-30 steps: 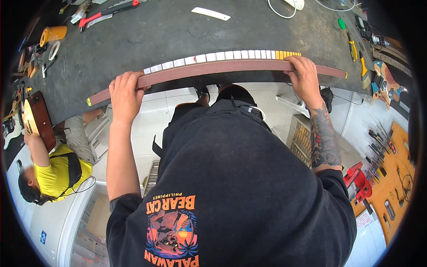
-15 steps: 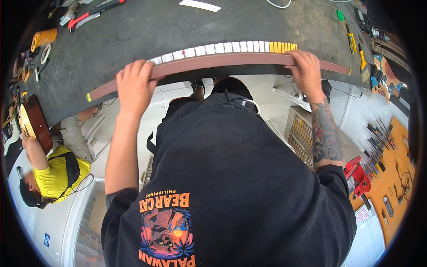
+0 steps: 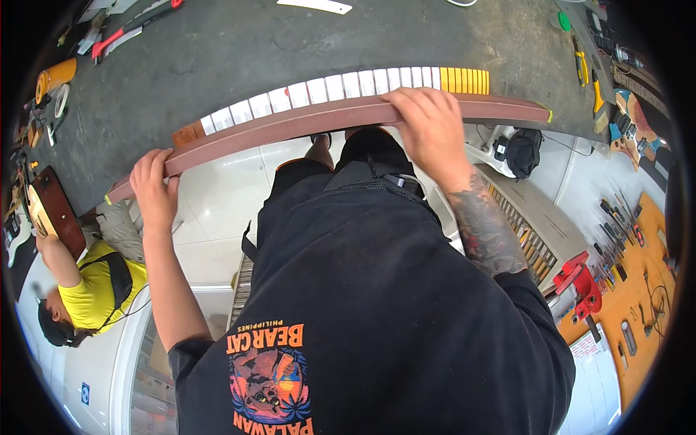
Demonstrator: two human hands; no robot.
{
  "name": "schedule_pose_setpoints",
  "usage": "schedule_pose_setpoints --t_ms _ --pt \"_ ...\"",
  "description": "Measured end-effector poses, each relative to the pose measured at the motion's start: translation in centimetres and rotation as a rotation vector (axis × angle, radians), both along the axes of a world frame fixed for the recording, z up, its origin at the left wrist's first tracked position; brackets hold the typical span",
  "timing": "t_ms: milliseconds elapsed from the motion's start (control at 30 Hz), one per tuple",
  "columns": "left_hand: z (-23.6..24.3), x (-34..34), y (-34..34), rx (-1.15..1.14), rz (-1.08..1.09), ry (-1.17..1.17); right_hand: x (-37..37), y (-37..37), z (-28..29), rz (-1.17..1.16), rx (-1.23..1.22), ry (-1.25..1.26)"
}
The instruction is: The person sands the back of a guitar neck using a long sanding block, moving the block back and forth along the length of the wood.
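A long reddish-brown straight bar point(image 3: 290, 122) with yellowish ends lies along the near edge of the workbench. My left hand point(image 3: 154, 190) is closed around it near its left end, fingers over the top and thumb on the near side. Right of the bar's middle, my right hand point(image 3: 433, 138) grips it from above. Just behind the bar runs what looks like a guitar fretboard point(image 3: 315, 90), covered in white strips, with narrower yellow ones at the right. A bare brown wooden piece point(image 3: 187, 135) shows at its left end. The bar hides the fretboard's near side.
Red-handled tool point(image 3: 130, 32), orange tape roll point(image 3: 54, 78) and white strip point(image 3: 315, 6) lie on the dark bench point(image 3: 217, 61). Yellow-handled pliers point(image 3: 581, 67) lie at right. A co-worker in yellow point(image 3: 109, 286) handles a guitar body point(image 3: 54, 206) at left. A red clamp-like tool point(image 3: 578, 286) stands right.
The bar has shifted left, its left end now nearer me. My left hand moved left and nearer; my right hand moved left. More of the fretboard's left end shows.
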State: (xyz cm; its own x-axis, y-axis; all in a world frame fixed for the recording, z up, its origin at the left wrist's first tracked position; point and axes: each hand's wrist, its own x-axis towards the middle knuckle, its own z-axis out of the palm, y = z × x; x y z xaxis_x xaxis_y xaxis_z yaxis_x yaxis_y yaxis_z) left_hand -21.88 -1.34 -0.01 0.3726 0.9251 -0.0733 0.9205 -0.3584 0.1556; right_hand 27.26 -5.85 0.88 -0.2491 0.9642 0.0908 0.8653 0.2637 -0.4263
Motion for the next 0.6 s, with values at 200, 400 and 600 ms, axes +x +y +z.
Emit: schedule_pose_setpoints --t_ms 200,400,600 --pt "-0.7 14.3 -0.9 0.008 -0.089 -0.041 14.7 -0.7 0.2 -0.022 -0.038 -0.186" --pt "-0.5 13.0 -0.5 -0.018 -0.063 -0.095 13.1 -0.3 0.7 0.005 -0.107 -0.179" --pt "1.0 -1.4 0.6 -0.029 0.005 0.042 -2.7 1.0 -0.4 0.006 0.031 -0.066"
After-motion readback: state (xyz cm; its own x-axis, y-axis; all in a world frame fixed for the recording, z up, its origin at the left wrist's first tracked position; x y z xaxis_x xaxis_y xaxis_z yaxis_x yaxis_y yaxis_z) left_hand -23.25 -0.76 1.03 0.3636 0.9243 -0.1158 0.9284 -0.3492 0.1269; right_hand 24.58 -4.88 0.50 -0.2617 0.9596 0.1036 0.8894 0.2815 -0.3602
